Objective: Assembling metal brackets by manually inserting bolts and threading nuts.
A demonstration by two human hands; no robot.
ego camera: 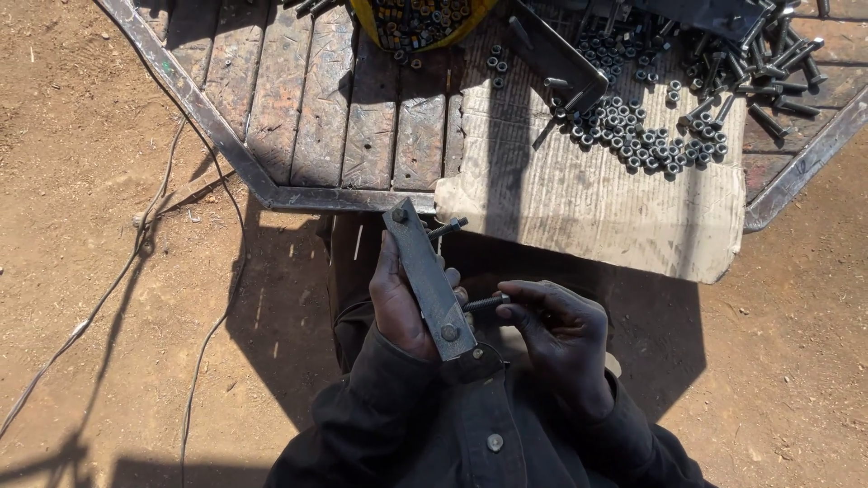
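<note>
Dirt ground, wooden table (298, 108) in a steel frame ahead, me seated at its edge with a flat steel bar (428, 276) in hand.

Left hand (398, 303) grip is wrapped round the bar, held tilted over my lap, bolt heads showing at both ends. Upper bolt (448, 227) sticks out the far side. Right hand (556, 330) grip is pinched on the tip of the lower bolt (485, 304), fingertips pressed together on it. Cardboard sheet (579, 208) on the table carries a pile of nuts (642, 136) and loose bolts (768, 72); yellow container (420, 23) of more hardware at the top edge.
</note>
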